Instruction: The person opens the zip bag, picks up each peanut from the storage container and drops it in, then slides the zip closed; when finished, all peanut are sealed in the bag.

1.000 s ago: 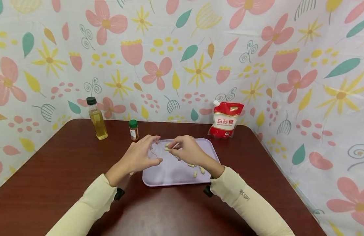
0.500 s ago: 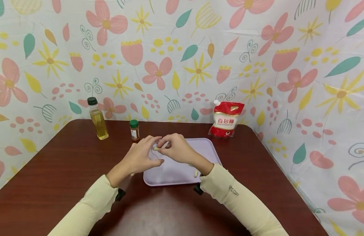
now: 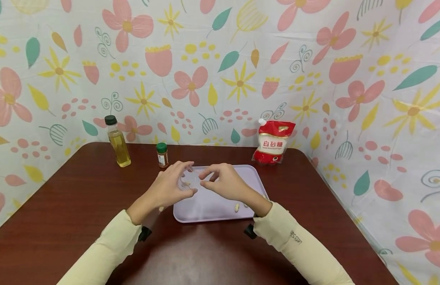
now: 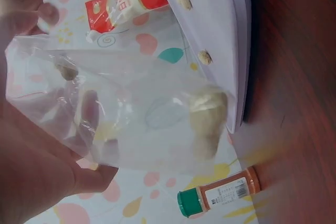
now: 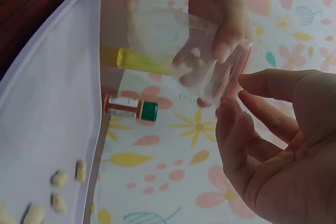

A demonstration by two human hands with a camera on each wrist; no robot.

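My left hand holds a clear plastic bag near its mouth, with thumb and fingers spread apart around it. Peanuts are bunched at the bottom of the bag, and one more peanut shows higher up, near the mouth. Right at the bag's opening is my right hand, its fingers loosely bent and nothing between them in the right wrist view. Below both hands lies a lilac tray, with several peanuts scattered on it.
Behind the tray stands a small green-capped spice jar. An oil bottle is at the back left, and a red and white sugar pouch at the back right. A floral curtain hangs behind the dark table.
My right hand carried a peanut left to the bag's mouth, let it go there and drew back slightly to the right. My left hand has stayed nearly still with the bag.
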